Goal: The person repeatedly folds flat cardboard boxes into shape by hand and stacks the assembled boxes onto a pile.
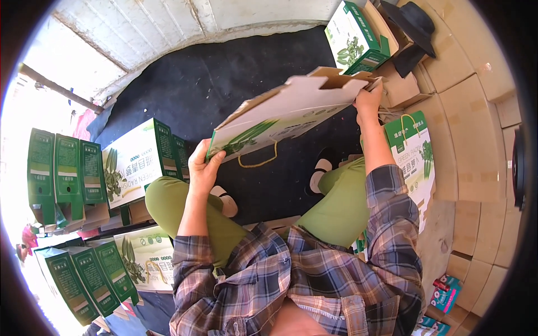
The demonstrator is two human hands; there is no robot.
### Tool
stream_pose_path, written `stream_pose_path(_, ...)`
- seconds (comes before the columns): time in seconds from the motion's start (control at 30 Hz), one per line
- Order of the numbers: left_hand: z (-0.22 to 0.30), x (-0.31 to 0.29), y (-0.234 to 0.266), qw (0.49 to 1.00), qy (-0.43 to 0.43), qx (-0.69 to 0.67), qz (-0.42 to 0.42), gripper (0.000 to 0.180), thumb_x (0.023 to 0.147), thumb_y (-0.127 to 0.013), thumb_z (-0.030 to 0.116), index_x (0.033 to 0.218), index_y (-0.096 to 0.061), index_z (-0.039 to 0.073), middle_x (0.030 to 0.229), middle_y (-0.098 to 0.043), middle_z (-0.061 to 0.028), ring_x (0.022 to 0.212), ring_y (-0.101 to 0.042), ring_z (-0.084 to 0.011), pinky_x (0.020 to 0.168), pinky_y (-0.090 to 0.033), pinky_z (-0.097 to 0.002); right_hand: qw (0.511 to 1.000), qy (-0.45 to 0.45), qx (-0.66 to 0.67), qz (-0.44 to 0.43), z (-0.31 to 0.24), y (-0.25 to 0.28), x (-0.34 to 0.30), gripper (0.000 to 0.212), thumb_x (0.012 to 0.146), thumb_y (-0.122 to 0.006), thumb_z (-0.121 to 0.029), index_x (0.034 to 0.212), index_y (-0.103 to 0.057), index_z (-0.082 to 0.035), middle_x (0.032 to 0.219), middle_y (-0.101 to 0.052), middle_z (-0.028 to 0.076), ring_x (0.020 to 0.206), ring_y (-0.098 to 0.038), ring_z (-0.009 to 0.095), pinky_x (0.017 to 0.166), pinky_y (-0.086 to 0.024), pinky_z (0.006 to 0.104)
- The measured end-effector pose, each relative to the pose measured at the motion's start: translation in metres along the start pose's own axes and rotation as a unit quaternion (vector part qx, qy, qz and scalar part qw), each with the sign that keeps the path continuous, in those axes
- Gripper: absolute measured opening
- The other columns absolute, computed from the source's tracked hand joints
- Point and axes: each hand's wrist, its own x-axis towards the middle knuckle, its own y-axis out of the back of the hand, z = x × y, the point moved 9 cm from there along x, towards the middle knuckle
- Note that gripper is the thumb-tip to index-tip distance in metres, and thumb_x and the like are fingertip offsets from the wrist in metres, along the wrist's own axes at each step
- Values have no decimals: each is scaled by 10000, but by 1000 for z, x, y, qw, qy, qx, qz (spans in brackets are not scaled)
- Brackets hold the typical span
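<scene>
Between my hands, above my spread knees, is a cardboard carton, tilted and fairly flat. White with green vegetable pictures, it has brown flaps and notched edges along its top. A yellow cord handle hangs in a loop from its lower side. My left hand is closed on the carton's left corner, thumb on the printed face. At the far right end, my right hand grips the edge beside the flaps; some of its fingers are hidden.
Several green-and-white cartons stand in rows at my left. Another printed carton leans at my right, and one stands at the far right near a black hat. Stacked brown boxes line the right side. Black sheeting covers the floor ahead.
</scene>
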Motion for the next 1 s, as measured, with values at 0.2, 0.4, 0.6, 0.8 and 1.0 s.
stream_pose_path(0.2,-23,3,-1,999,52,-13,7,225,952,-552,126,1121,-601,-13,988,-600,-22,930,-527,-117,854,-402,-248,997,64,3,-52,-34,-24,-32,609,697,-361,140,1293,-429,35,1201,-553,167,1146,-529,275,1010,-368,321)
stream_pose_path(0.4,-74,-3,15,950,275,-54,136,420,1006,-466,325,1270,-553,10,1079,-609,-14,1008,-528,-110,901,-400,-240,982,-39,-22,-181,-15,-53,-55,698,723,-331,139,1405,-386,-3,1346,-495,181,1265,-466,252,1055,-337,317)
stream_pose_path(0.6,-82,7,17,963,250,12,98,468,939,-600,301,1294,-530,4,1158,-604,-93,1032,-553,-149,926,-413,-272,961,-30,-128,-243,3,-54,-62,758,686,-352,125,1416,-393,-77,1322,-506,133,1226,-485,223,1025,-359,301)
stream_pose_path(0.8,-49,17,12,987,75,138,29,494,896,-657,284,1301,-535,28,1108,-627,-78,978,-567,-131,870,-442,-267,965,-75,-82,-238,0,-43,-65,761,667,-408,106,1397,-423,-109,1281,-534,82,1166,-527,194,949,-414,274)
stream_pose_path(1.0,-66,2,64,954,197,-37,224,214,943,-599,220,1010,-635,20,828,-638,-11,708,-576,-77,585,-461,-230,953,-132,68,-266,-6,-30,-67,664,696,-437,52,1341,-470,-102,1201,-552,94,1070,-574,199,847,-514,345)
